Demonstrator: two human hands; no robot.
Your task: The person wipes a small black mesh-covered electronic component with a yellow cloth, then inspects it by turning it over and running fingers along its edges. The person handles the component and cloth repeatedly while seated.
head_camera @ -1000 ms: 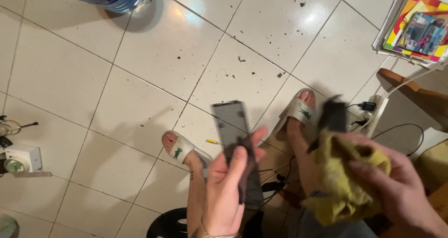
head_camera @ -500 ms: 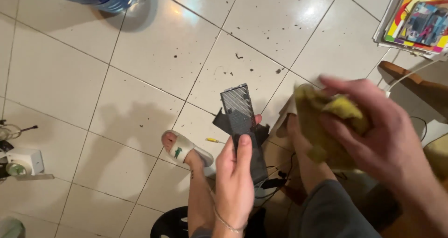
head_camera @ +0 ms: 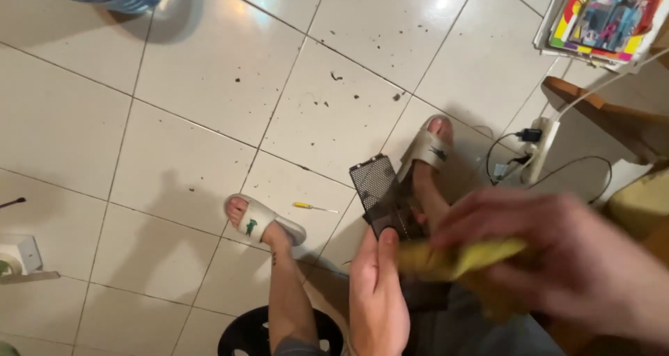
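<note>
head view | L hand (head_camera: 376,293) grip clenched on black mesh panel (head_camera: 380,195), held upright over tiled floor (head_camera: 209,119) btw slippered feet | R hand (head_camera: 557,258) blurred, grip grasping yellow cloth (head_camera: 453,257) touching panel's lower end | small screwdriver (head_camera: 313,207) on floor nr L foot

Colourful rectangular package (head_camera: 605,13) lies top right.

A black perforated mesh panel (head_camera: 380,197), narrow and rectangular, stands tilted above the tiled floor, its lower end pinched in the left hand (head_camera: 376,293). A crumpled yellow cloth (head_camera: 453,258), blurred, presses against the panel's lower edge, bunched under the right hand (head_camera: 557,258).
</note>
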